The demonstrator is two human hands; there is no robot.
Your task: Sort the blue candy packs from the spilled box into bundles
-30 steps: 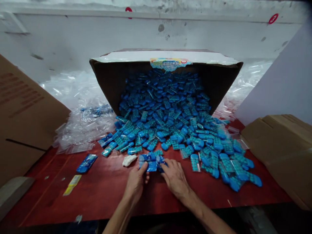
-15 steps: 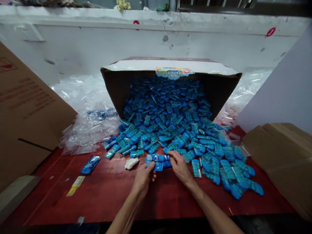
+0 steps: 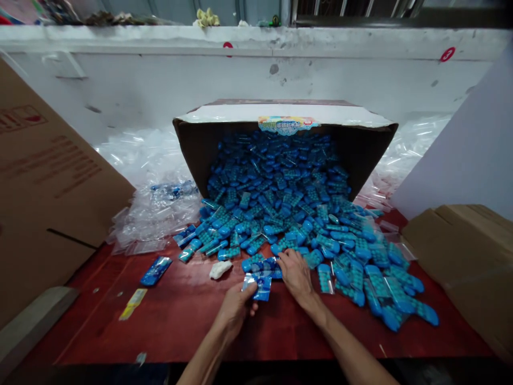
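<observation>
My left hand (image 3: 236, 307) is closed, with its thumb pressing a small blue printed packet with clear edges (image 3: 261, 287) against the fingers, a little above the red table. My right hand (image 3: 296, 275) lies with curled fingers at the right end of another blue packet (image 3: 267, 266), just behind the first. Its fingertips close on that end, partly hidden. Behind both hands spreads a heap of blue-capped clear packs filled with teal beads (image 3: 280, 206), spilling from a cardboard box (image 3: 186, 152) on its side. A crumpled white lump (image 3: 220, 269) lies left of the packets.
A separate blue packet (image 3: 156, 271) and a yellow-and-white strip (image 3: 132, 304) lie on the red table (image 3: 192, 326) at left. Clear plastic bags (image 3: 148, 214) pile behind them. Cardboard boxes stand at left (image 3: 52, 176) and right (image 3: 460, 256).
My left hand has drawn its packet slightly toward me, apart from the packet behind it. My right hand's fingers have curled in at that rear packet. The whole view has shifted slightly.
</observation>
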